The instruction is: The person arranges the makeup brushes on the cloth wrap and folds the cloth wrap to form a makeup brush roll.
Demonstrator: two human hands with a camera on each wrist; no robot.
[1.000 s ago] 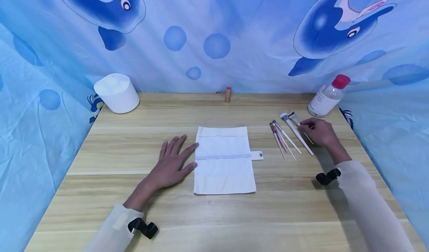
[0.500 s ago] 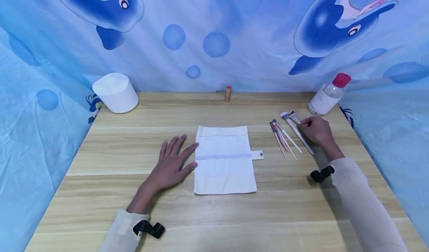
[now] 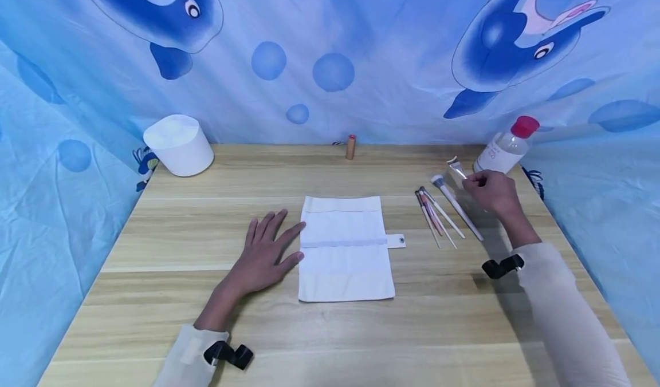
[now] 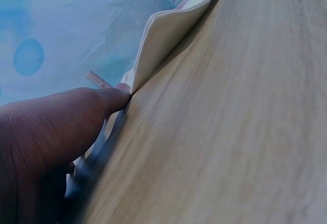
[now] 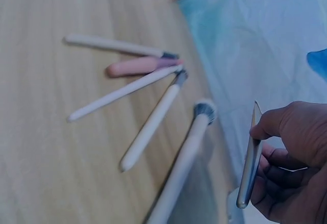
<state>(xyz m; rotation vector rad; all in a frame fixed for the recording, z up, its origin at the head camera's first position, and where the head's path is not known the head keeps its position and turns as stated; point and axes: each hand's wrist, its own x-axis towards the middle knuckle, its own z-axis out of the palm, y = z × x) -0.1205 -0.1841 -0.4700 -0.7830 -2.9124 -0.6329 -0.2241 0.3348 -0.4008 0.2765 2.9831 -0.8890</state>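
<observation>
R hand pinches 1 flat-headed brush btwn thumb & fingers; it looks lifted off the surface, bristles up & away, just beside the bottle. L hand has fingers spread, thumb & index tips touching the L edge of the cloth, which lies flat approx. mid-surface, snap tab to R. Risks, I'd say: handle's thin & smooth, so a loose pinch could let it twist or drop; a sideways swing could knock the bottle or, going low, scatter the other brushes; a nudge from L hand could skew the cloth, as its edge looks a bit raised in the L wrist view. Count: 6 brushes total (1 held, 1 big brush, 4 slim brushes incl. 1 pink), 1 cloth, 1 bottle, 1 white roll, 1 small tube, 2 hands.
</observation>
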